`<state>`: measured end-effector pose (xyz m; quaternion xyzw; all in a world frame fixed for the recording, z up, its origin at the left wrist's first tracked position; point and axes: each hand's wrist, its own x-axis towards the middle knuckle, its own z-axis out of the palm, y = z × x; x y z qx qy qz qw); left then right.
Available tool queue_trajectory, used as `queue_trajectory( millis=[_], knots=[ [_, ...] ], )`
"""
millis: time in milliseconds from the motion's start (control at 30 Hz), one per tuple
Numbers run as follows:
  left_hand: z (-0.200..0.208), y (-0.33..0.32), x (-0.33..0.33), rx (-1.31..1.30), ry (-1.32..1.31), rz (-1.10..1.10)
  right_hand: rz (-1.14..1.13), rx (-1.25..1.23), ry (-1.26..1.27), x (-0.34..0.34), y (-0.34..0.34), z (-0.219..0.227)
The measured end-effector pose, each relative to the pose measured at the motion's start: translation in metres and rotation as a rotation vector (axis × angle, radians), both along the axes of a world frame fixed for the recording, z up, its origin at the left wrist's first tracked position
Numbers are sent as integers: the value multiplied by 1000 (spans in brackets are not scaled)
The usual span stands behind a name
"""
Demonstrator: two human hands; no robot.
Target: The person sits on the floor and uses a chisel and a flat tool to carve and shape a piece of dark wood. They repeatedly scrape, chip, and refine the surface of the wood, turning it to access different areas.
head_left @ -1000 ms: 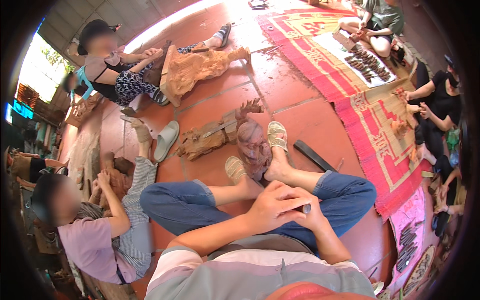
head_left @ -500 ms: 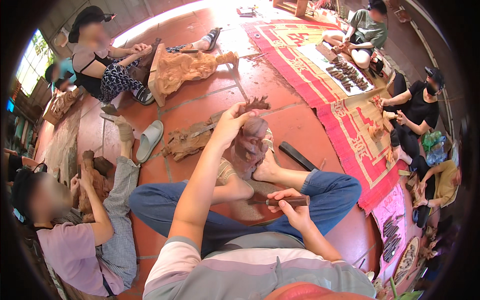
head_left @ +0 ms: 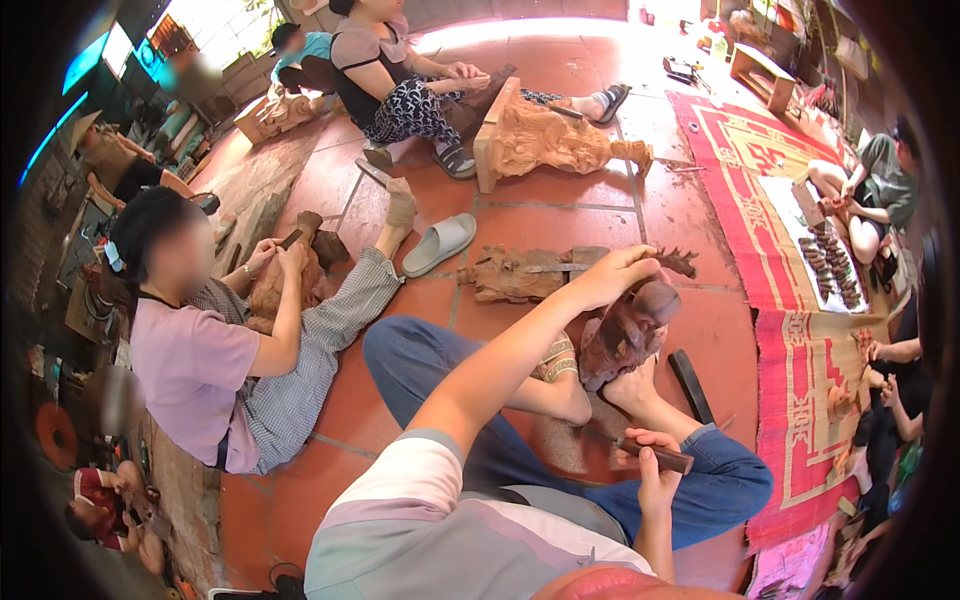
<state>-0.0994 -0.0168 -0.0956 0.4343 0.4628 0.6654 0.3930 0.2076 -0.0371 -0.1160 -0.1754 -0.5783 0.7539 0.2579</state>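
A dark brown carved wooden figure [head_left: 622,340] stands tilted between my bare feet on the tiled floor. My left hand [head_left: 632,274] is closed at its top, beside a jagged, branch-like end [head_left: 679,262]. Nearer to me, my right hand [head_left: 655,468] is wrapped round the thick wooden handle of a chisel [head_left: 672,459], held apart from the figure above my right leg. Its blade is hard to make out against the grey cloth-like patch below. A black oblong bar [head_left: 690,386] lies on the floor right of my foot.
Behind the figure lies a rough carved wood slab [head_left: 512,273], near a grey slipper [head_left: 440,245]. A co-worker in a lilac shirt [head_left: 195,365] sits close on my left. Farther off lies a large orange-brown carving [head_left: 550,140]. A red patterned mat [head_left: 780,400] spreads along the right.
My view has swung left, so the whole scene sits farther right and more of the left side shows. Both hands keep their holds on the figure and the chisel.
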Motion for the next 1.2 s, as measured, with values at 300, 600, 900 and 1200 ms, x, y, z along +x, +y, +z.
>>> queue_trajectory(
  millis=[300,600,900,1200],
  knots=[
    [7,1,16,-3,26,266,-61,-2,22,17,17,-13],
    [9,2,27,3,-122,331,-70,-24,40,13,16,-12],
    [-15,-20,51,-41,-121,355,-69,-13,49,13,19,-12],
    [-33,-36,35,-159,-65,224,-95,9,86,13,14,-10]
  ],
)
